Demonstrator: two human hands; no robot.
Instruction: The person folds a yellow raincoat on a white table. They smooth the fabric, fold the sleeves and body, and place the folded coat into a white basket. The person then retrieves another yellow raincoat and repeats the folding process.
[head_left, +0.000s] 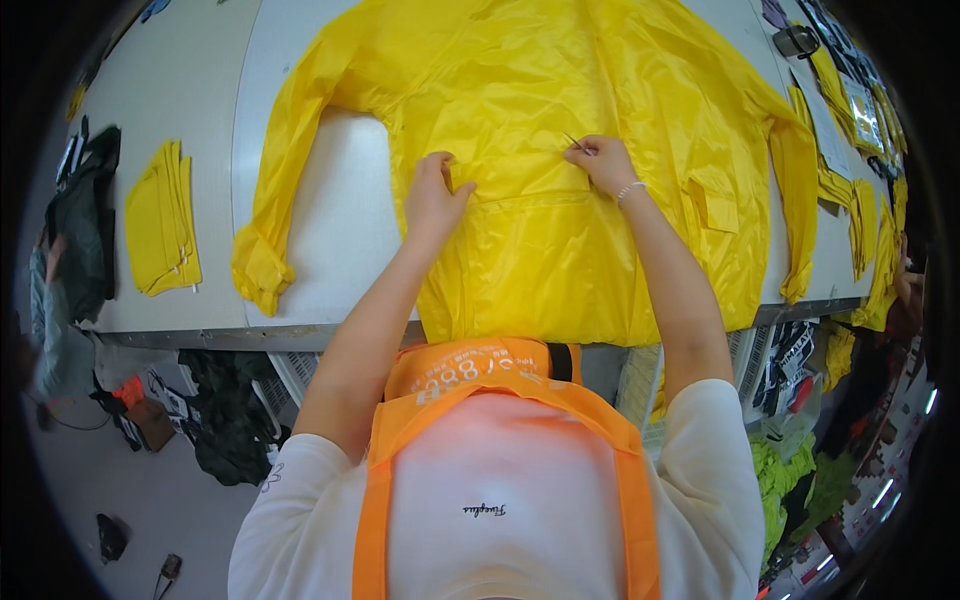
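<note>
1. The yellow jacket [530, 270] lay spread on the pale surface [335, 225], its lower hem reaching the near edge; both forearms partly covered it.
2. Left of the jacket sat folded yellow cloth [160, 225], with a dark green garment [88, 215] farther out.
3. Just right of it were yellow pieces [862, 225]; a rounded metallic container [797, 41] stood beyond its right shoulder.
4. The jacket's fabric looked thin, glossy and creased, with a squarish flap [713, 206] on its right part.
5. The left hand [437, 200] was over the jacket's middle, fingers loosely parted; the right hand [605, 165] pinched a slim, dark, pointed tool [575, 143] above it.
</note>
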